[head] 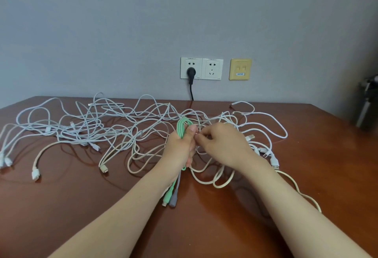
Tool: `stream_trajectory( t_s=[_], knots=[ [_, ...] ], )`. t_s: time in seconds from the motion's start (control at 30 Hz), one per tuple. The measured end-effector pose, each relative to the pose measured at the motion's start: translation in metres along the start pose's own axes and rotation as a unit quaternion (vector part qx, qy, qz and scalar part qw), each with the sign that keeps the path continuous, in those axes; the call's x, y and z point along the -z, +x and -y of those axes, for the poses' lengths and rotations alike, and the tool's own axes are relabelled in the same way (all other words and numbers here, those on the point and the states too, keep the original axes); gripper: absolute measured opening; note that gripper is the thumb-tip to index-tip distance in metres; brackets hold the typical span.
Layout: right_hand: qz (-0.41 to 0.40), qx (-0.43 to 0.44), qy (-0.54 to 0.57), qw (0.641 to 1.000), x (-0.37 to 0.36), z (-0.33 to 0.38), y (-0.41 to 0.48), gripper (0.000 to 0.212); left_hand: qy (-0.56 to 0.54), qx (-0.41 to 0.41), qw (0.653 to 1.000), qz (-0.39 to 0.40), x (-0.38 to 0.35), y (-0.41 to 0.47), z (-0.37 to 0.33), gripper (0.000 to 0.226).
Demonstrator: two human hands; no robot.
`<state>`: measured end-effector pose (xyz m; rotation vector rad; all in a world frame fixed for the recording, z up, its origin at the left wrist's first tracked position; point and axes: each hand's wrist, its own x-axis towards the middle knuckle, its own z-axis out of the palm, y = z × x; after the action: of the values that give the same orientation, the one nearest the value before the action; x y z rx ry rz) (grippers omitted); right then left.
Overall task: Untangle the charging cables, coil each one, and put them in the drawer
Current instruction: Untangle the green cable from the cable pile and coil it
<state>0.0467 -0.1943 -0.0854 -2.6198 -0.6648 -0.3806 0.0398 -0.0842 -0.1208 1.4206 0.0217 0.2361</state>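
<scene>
Brown desk (pixel 204 227), white cables (pixel 114 127) tangled along its back edge. Left hand (pixel 181 147) grips the coiled green cable (pixel 182 124) mid-desk; right hand (pixel 223 145) pinches one of the white ones beside it, hard to tell which.

Office-like room: wooden desk (pixel 204 227), wall sockets (pixel 201 68), network jack (pixel 240 69).
</scene>
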Motion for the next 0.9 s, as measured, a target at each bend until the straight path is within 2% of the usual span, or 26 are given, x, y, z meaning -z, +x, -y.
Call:
stream_trajectory(
  t_s=[0.1,0.2,0.27,0.43,0.6,0.77,0.9],
  knots=[
    [0.005,0.020,-0.006,1.000,0.011,-0.006,-0.001,0.029,-0.009,0.011,1.000,-0.007,0.004,0.004,0.000,0.031],
    [-0.007,-0.007,0.154,0.988,0.026,-0.015,-0.001,0.025,-0.041,0.037,0.998,0.006,0.009,0.007,-0.001,0.033],
    [0.000,-0.008,0.203,0.979,0.030,-0.018,-0.001,0.026,-0.035,0.050,0.997,0.044,0.011,0.007,-0.002,0.037],
    [0.015,0.013,0.185,0.982,0.024,-0.017,0.002,0.032,-0.009,0.076,0.987,0.141,0.018,0.005,-0.005,0.051],
    [-0.003,0.000,0.103,0.995,0.025,-0.023,0.002,0.032,0.012,0.079,0.974,0.214,0.019,0.000,-0.008,0.061],
    [0.027,0.016,0.063,0.998,0.016,-0.015,0.000,0.019,0.073,0.059,0.972,0.216,0.015,-0.003,-0.007,0.059],
    [0.056,0.045,0.038,0.997,0.003,-0.008,-0.003,0.029,0.075,0.059,0.974,0.205,0.014,-0.004,-0.008,0.058]
  ],
)
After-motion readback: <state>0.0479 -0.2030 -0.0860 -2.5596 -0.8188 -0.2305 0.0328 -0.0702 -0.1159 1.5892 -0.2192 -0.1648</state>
